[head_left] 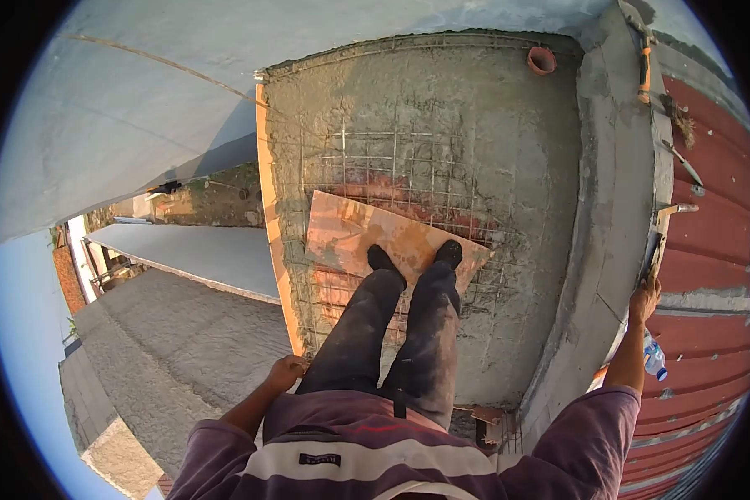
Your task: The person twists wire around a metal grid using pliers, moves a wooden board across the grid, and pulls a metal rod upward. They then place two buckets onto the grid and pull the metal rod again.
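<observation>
Reaches the right hand (644, 301) far out to the side, with its fingers closed narrowly about the near end of a flat tool (657, 254) at the outer edge of the wall (610, 225). Runs the long axis of this tool forward from those fingers, roughly along the wall, with its far end leaning slightly outward toward the red roof (712, 250). Counts one flat tool there; then, forward of the fingers, one short handle (682, 208) just past the tool's far end, one long pale bar (683, 162) slanting outward, and one orange-handled tool (644, 75) farthest along. Adds one bottle (655, 358) behind the right fingers, beside the forearm. Lowers the left hand (288, 372) beside the left thigh, near the plank (277, 225), with fingers bent; cannot make out whether anything sits in them. Plants two dark shoes (382, 257) on one board (350, 229), forward of the left fingers and well apart from the right ones. Includes steel mesh (394, 150) and rough concrete (525, 208) around the board, plus one reddish bucket (542, 60) far forward of both hands, nearer the right fingers.
</observation>
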`<state>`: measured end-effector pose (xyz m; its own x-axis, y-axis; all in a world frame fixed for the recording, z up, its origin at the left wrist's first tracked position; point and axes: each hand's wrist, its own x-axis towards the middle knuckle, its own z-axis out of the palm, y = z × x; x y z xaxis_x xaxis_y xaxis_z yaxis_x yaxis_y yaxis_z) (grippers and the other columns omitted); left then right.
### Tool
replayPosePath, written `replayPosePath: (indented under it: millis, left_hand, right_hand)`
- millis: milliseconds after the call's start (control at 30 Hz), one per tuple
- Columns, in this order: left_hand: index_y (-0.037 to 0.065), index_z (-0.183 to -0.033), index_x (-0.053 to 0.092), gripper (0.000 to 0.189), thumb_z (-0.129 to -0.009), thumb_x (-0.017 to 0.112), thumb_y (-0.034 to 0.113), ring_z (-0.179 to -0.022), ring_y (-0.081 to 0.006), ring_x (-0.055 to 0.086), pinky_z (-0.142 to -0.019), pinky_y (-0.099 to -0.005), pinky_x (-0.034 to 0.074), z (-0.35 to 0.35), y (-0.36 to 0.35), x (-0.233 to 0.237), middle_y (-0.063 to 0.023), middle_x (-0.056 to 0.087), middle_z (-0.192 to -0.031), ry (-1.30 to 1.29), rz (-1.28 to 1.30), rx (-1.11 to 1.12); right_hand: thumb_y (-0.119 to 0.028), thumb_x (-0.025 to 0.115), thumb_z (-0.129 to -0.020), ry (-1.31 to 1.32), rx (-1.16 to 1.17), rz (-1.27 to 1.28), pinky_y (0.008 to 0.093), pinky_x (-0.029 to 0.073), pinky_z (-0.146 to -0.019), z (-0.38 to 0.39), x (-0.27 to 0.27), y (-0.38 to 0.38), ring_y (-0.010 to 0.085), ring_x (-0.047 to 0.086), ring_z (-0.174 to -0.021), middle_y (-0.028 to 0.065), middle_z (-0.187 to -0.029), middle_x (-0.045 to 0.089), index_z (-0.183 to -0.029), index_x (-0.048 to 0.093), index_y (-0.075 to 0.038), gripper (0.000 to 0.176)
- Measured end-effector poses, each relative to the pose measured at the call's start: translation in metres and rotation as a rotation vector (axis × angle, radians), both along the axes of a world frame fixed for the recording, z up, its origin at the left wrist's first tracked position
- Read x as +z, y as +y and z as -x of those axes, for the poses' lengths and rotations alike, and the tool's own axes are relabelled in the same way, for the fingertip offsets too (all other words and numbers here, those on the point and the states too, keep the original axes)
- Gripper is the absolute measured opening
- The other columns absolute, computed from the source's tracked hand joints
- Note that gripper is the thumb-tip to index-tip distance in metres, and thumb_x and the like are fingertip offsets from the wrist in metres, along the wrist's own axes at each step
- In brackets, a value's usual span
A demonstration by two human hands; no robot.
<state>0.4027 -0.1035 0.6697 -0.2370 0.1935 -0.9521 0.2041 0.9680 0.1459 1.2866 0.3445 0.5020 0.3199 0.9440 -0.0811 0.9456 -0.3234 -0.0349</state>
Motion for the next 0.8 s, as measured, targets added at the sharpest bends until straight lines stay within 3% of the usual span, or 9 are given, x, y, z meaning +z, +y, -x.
replayPosePath:
  millis: [100, 133, 233, 300, 333, 467, 567, 667, 800]
  left_hand:
    - [-0.005, -0.116, 0.066, 0.034, -0.094, 0.066, 0.021, -0.083, -0.0157, 0.068, -0.076, -0.0319, 0.055, -0.009, -0.016, -0.013, -0.0105, 0.072, -0.097, 0.021, -0.046, 0.047]
    - [-0.004, -0.114, 0.068, 0.035, -0.091, 0.071, 0.022, -0.087, -0.0200, 0.070, -0.081, -0.0326, 0.055, -0.011, -0.019, -0.016, -0.0153, 0.074, -0.097, 0.039, -0.036, 0.070]
    - [-0.002, -0.114, 0.070, 0.037, -0.090, 0.073, 0.026, -0.088, -0.0210, 0.070, -0.082, -0.0340, 0.055, -0.019, -0.037, -0.028, -0.0158, 0.074, -0.098, 0.101, -0.118, -0.008]
    - [-0.002, -0.115, 0.070, 0.039, -0.089, 0.073, 0.027, -0.092, -0.0224, 0.071, -0.082, -0.0350, 0.055, -0.029, -0.038, -0.028, -0.0174, 0.074, -0.099, 0.084, -0.080, 0.044]
    - [-0.002, -0.116, 0.070, 0.039, -0.089, 0.073, 0.027, -0.093, -0.0227, 0.071, -0.082, -0.0350, 0.055, -0.032, -0.043, -0.031, -0.0174, 0.074, -0.099, 0.076, -0.089, 0.067]
    - [-0.003, -0.115, 0.070, 0.039, -0.089, 0.072, 0.026, -0.092, -0.0241, 0.071, -0.083, -0.0351, 0.055, -0.041, -0.044, -0.021, -0.0174, 0.074, -0.098, 0.067, -0.159, 0.217]
    - [-0.003, -0.114, 0.070, 0.037, -0.089, 0.071, 0.024, -0.086, -0.0222, 0.070, -0.078, -0.0343, 0.054, -0.034, -0.071, -0.028, -0.0150, 0.074, -0.094, 0.105, -0.245, 0.291]
    - [-0.002, -0.117, 0.068, 0.037, -0.089, 0.070, 0.022, -0.084, -0.0184, 0.069, -0.077, -0.0330, 0.054, -0.020, -0.087, -0.021, -0.0114, 0.073, -0.097, 0.002, -0.178, 0.604]
    - [-0.004, -0.112, 0.068, 0.033, -0.088, 0.069, 0.019, -0.076, -0.0182, 0.066, -0.070, -0.0328, 0.052, -0.027, -0.124, -0.028, -0.0108, 0.071, -0.088, 0.106, -0.254, 0.764]
  right_hand:
    - [-0.020, 0.062, -0.098, -0.072, -0.061, 0.093, 0.0511, 0.045, -0.104, 0.024, 0.014, 0.010, 0.0397, 0.052, -0.131, 0.0173, -0.144, 0.053, -0.156, 0.041, -0.028, 0.062]
    - [-0.021, 0.062, -0.098, -0.139, -0.082, 0.118, 0.0518, 0.045, -0.104, 0.038, 0.021, 0.012, 0.0395, 0.050, -0.133, 0.0202, -0.144, 0.052, -0.156, 0.041, -0.027, 0.062]
    - [-0.026, 0.066, -0.095, -0.278, -0.264, 0.027, 0.0507, 0.042, -0.109, 0.111, 0.042, 0.015, 0.0406, 0.047, -0.136, 0.0219, -0.148, 0.050, -0.154, 0.043, -0.020, 0.064]
    - [-0.024, 0.069, -0.091, -0.257, 0.000, -0.049, 0.0486, 0.040, -0.113, 0.131, 0.028, -0.007, 0.0427, 0.046, -0.136, 0.0243, -0.147, 0.049, -0.151, 0.045, -0.009, 0.066]
    - [-0.019, 0.070, -0.089, -0.019, 0.126, 0.014, 0.0486, 0.038, -0.114, 0.155, 0.026, -0.015, 0.0438, 0.045, -0.136, 0.0272, -0.146, 0.049, -0.148, 0.044, -0.001, 0.067]
    - [-0.015, 0.070, -0.087, 0.374, 0.314, 0.284, 0.0484, 0.039, -0.113, 0.323, 0.046, -0.077, 0.0436, 0.046, -0.135, 0.0266, -0.142, 0.051, -0.147, 0.045, -0.001, 0.067]
    - [-0.018, 0.073, -0.085, 0.491, 0.459, 0.573, 0.0494, 0.041, -0.111, 0.441, 0.085, -0.119, 0.0447, 0.049, -0.132, 0.0260, -0.139, 0.055, -0.146, 0.049, -0.003, 0.067]
    - [-0.020, 0.074, -0.085, 0.587, 0.639, 0.670, 0.0480, 0.048, -0.103, 0.515, 0.101, -0.151, 0.0421, 0.059, -0.122, 0.0248, -0.134, 0.060, -0.142, 0.053, -0.002, 0.063]
    - [-0.024, 0.075, -0.086, 0.633, 0.835, 0.806, 0.0428, 0.054, -0.094, 0.552, 0.097, -0.152, 0.0356, 0.068, -0.109, 0.0230, -0.122, 0.068, -0.135, 0.061, -0.003, 0.055]
